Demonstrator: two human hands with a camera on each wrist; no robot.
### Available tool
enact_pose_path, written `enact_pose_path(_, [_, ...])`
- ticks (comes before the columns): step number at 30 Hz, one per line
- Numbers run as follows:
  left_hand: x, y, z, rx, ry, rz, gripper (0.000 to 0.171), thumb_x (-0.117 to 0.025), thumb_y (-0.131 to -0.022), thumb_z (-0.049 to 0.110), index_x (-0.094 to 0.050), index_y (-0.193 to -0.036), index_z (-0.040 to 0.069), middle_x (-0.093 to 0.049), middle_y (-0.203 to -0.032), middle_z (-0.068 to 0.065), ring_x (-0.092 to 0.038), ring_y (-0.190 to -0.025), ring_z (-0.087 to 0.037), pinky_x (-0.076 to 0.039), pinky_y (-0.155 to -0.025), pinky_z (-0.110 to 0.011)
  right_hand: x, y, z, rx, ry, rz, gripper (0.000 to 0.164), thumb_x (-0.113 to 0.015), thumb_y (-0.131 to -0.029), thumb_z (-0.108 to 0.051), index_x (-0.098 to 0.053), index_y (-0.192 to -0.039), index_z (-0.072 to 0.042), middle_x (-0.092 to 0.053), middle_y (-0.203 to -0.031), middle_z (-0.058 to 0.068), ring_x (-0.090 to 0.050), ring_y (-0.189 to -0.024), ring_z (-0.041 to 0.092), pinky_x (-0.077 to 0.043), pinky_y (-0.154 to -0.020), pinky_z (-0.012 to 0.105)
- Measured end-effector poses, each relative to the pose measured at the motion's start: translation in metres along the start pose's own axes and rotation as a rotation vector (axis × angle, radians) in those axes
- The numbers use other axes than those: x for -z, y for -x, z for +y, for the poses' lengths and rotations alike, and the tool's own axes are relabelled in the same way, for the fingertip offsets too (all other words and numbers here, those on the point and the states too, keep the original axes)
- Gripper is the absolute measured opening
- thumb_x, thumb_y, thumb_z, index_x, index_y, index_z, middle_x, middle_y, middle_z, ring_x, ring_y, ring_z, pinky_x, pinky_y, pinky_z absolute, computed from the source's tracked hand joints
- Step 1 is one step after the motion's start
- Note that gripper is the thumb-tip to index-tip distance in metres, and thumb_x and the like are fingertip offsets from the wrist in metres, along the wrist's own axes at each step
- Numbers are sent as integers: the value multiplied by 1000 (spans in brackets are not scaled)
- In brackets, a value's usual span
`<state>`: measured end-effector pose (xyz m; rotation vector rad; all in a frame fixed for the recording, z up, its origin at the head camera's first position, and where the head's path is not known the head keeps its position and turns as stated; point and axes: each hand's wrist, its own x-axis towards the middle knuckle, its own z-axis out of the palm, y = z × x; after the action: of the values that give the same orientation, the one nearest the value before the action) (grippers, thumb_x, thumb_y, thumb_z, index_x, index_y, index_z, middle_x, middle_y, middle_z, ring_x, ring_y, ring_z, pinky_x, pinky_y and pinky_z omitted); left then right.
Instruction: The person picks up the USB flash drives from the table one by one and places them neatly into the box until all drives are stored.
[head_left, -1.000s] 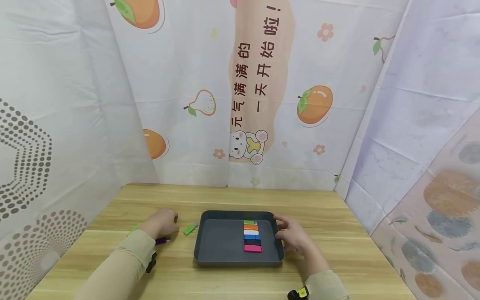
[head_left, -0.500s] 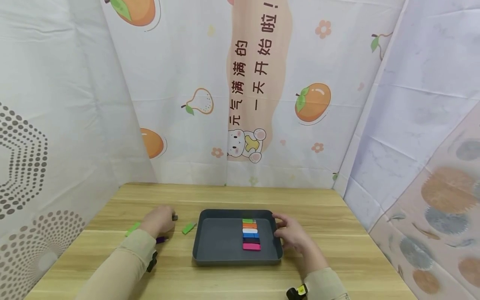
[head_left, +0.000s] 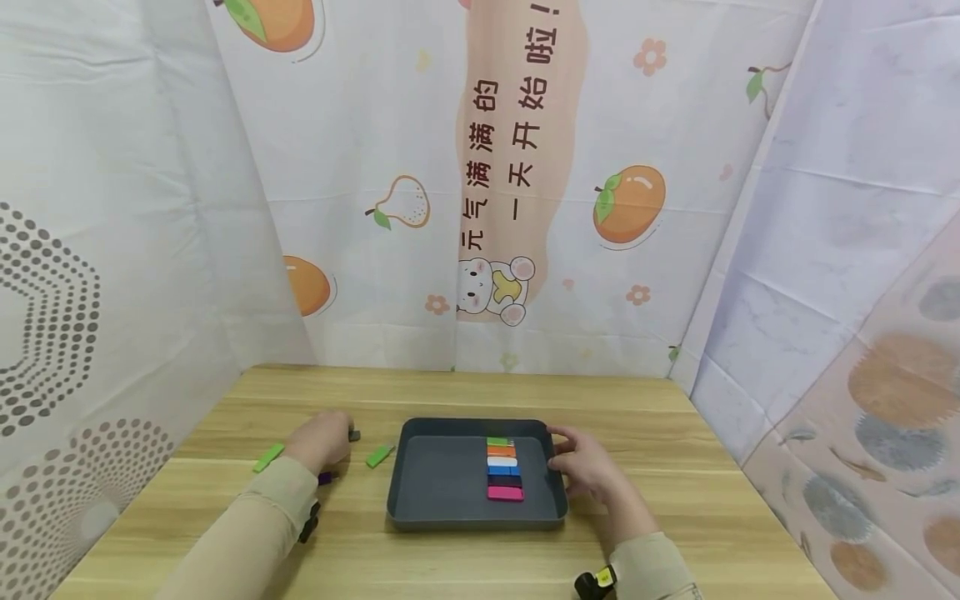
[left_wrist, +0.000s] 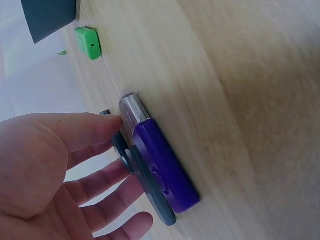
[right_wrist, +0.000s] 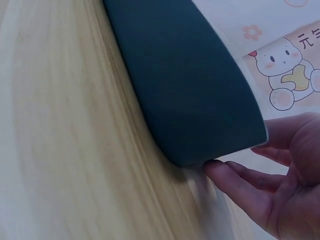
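In the head view, my left hand (head_left: pixel 321 437) is low over the table left of the tray. In the left wrist view its thumb and fingers pinch a dark grey USB stick (left_wrist: pixel 119 142). A second dark stick (left_wrist: pixel 156 192) touches the other fingertips beside a purple USB stick (left_wrist: pixel 162 165). My right hand (head_left: pixel 588 467) holds the right wall of the grey tray (head_left: pixel 438 483), its thumb at the rim and fingers outside. Inside the tray lies a column of USB sticks, from a green one (head_left: pixel 497 441) through orange, white, blue and dark to a pink one (head_left: pixel 506 493).
A green USB stick (head_left: pixel 380 455) lies just left of the tray, and another green USB stick (head_left: pixel 268 457) lies beyond the left wrist. The wooden table (head_left: pixel 480 562) ends at a printed curtain (head_left: pixel 375 292) behind, with more curtains at both sides.
My left hand has drawn back slightly to the left, uncovering more of the dark stick and the left green stick. My right hand and the tray stay put.
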<state>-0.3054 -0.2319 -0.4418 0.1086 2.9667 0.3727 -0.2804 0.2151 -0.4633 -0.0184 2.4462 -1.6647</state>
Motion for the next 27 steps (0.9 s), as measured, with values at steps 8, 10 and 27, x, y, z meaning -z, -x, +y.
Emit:
enact_pose_path(8, [-1, -2, 2, -9, -8, 4, 16, -57, -93, -6, -69, -98, 2, -67, -96, -12, -58, -78, -26, -52, -67, -41, 0, -1, -1, -5, 17, 7, 65, -64, -89, 8, -51, -150, -11, -54, -132, 29, -64, -98, 34, -60, -57, 51])
enact_pose_path(10, [-1, -2, 2, -12, -17, 6, 16, -57, -92, -6, -69, -98, 2, -67, -95, -12, -58, -79, -26, -52, -68, -42, 0, -1, -1, -4, 22, 4, 65, -64, -90, 8, -50, -150, -11, -55, -132, 29, -64, -97, 34, -60, -57, 51])
enact_pose_path(27, [-1, -1, 5, -23, 0, 29, 20, -61, -91, -8, -71, -105, 2, -68, -100, -15, -61, -83, -26, -55, -71, -46, 1, 1, 1, 6, 1, -11, 65, -63, -90, 7, -49, -151, -10, -56, -131, 27, -63, -95, 33, -60, -57, 50])
